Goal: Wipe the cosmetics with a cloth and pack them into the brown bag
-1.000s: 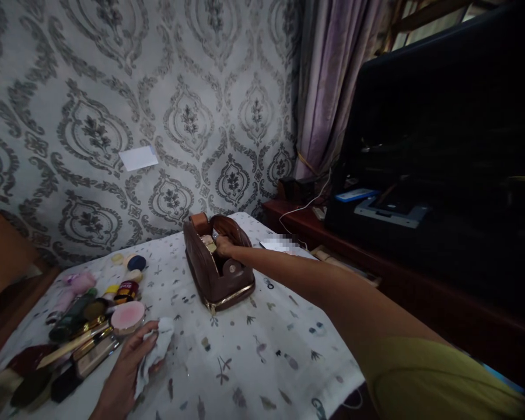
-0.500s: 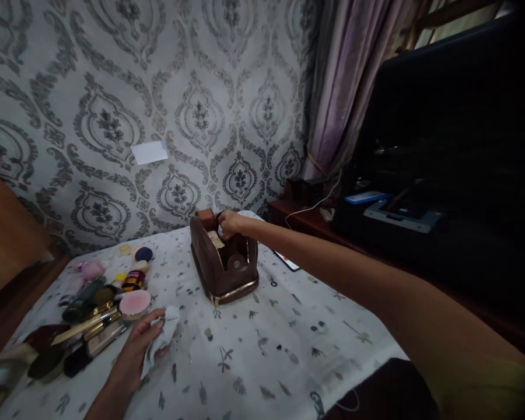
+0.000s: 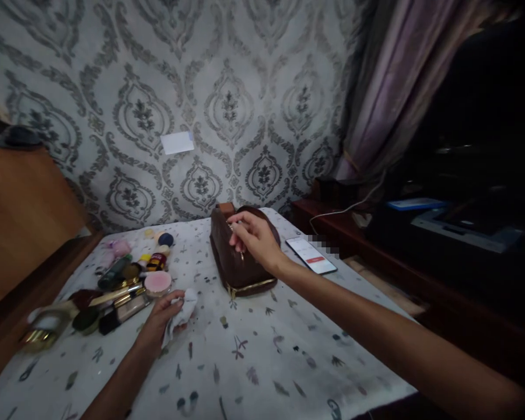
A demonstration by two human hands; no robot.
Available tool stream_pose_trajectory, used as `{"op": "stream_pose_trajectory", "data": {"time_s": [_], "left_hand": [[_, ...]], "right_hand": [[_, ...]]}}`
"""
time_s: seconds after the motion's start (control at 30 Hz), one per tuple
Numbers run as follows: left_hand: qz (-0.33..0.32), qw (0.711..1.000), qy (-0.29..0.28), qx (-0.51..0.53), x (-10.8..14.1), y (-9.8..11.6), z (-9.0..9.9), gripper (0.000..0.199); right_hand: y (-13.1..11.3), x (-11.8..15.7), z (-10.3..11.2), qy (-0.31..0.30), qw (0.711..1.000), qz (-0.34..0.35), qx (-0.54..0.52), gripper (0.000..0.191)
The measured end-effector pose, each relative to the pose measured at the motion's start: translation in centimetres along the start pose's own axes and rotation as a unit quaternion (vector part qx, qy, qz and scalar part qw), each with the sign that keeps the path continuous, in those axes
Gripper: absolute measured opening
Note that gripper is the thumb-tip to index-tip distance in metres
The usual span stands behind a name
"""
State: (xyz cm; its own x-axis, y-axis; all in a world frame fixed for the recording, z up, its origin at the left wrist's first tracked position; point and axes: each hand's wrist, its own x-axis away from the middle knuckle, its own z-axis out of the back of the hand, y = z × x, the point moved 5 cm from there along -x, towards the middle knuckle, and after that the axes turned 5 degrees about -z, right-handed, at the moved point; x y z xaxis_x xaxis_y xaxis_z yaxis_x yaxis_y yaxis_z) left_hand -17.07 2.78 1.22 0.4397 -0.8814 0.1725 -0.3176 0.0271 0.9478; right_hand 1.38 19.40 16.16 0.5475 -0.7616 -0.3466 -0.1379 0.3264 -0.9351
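Now reaching with the right hand (image 3: 259, 240) across the brown bag (image 3: 222, 252), bending the fingers narrowly together over its top, near the far end; perhaps pinching something small there, though showing too little between the fingertips to tell; working from the nearer side, coming in along the forearm from about 4 o'clock; having most of the bag directly below the fingers and towards 5 o'clock, its long axis running roughly from 11 to 5 o'clock, its gold zip (image 3: 254, 286) facing 5 o'clock at the near end.

Meanwhile, gripping a crumpled white tissue (image 3: 186, 308) in the closed fingers of the left hand (image 3: 160, 315), holding it apart from the bag, at about 7 o'clock from it; having the pink compact (image 3: 158, 282) close by the left fingers, towards 11 o'clock, and the dark jar (image 3: 156, 262) past it, towards 12; seeing the phone (image 3: 311, 255) lying on the patterned tablecloth (image 3: 262, 326) at about 3 o'clock from the bag, apart from it.
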Motion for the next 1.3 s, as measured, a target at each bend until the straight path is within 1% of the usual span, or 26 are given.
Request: {"op": "stream_pose_trajectory", "data": {"time_s": [0.1, 0.17, 0.23, 0.37, 0.5, 0.57, 0.63, 0.73, 0.83, 0.9, 1.0, 1.17, 1.3], "left_hand": [[-0.02, 0.999, -0.038, 0.009, -0.1, 0.4, -0.5, 0.043], [-0.026, 0.999, -0.033, 0.013, -0.2, 0.7, -0.4, 0.042], [-0.029, 0.999, -0.016, 0.014, -0.4, 0.8, -0.1, 0.041], [-0.037, 0.999, 0.008, 0.004, -0.6, 0.9, 0.4, 0.032], [-0.056, 0.998, 0.016, -0.025, -0.8, 0.8, 0.8, 0.026], [-0.069, 0.996, 0.015, -0.046, -0.8, 0.8, 0.9, 0.025], [-0.085, 0.994, 0.007, -0.069, -0.9, 0.8, 0.9, 0.024], [-0.124, 0.987, -0.022, -0.104, -0.8, 0.9, 0.7, 0.021], [-0.171, 0.973, -0.058, -0.146, -0.5, 1.1, 0.2, 0.018], [-0.192, 0.962, -0.081, -0.175, -0.2, 1.1, -0.3, 0.015], [-0.207, 0.949, -0.109, -0.211, 0.2, 0.9, -0.9, 0.015], [-0.209, 0.938, -0.128, -0.247, 0.3, 0.7, -1.1, 0.015], [-0.199, 0.936, -0.133, -0.258, -0.2, 0.5, -1.1, 0.016]], "right_hand": [[1.9, 2.6, -3.0, -0.052, 0.999, -0.007, 0.01, 0.028], [3.5, 3.8, -5.0, -0.075, 0.997, -0.03, 0.003, 0.03], [5.4, 4.6, -6.8, -0.085, 0.994, -0.063, -0.012, 0.03], [9.5, 5.0, -10.1, -0.079, 0.985, -0.137, -0.066, 0.032], [13.2, 4.5, -13.1, -0.034, 0.971, -0.212, -0.109, 0.032], [14.3, 4.2, -14.2, -0.011, 0.968, -0.225, -0.111, 0.031], [14.8, 4.0, -15.0, -0.001, 0.97, -0.22, -0.107, 0.03], [15.1, 3.8, -15.4, 0.005, 0.973, -0.208, -0.096, 0.028], [15.6, 3.3, -15.4, 0.005, 0.976, -0.201, -0.079, 0.029], [16.2, 2.5, -15.6, 0.003, 0.977, -0.203, -0.062, 0.03], [17.3, 0.2, -16.6, 0.002, 0.978, -0.208, -0.021, 0.029], [18.2, -5.4, -18.8, 0.03, 0.977, -0.189, 0.089, 0.029], [18.3, -9.7, -20.3, 0.044, 0.965, -0.192, 0.176, 0.041]]}}
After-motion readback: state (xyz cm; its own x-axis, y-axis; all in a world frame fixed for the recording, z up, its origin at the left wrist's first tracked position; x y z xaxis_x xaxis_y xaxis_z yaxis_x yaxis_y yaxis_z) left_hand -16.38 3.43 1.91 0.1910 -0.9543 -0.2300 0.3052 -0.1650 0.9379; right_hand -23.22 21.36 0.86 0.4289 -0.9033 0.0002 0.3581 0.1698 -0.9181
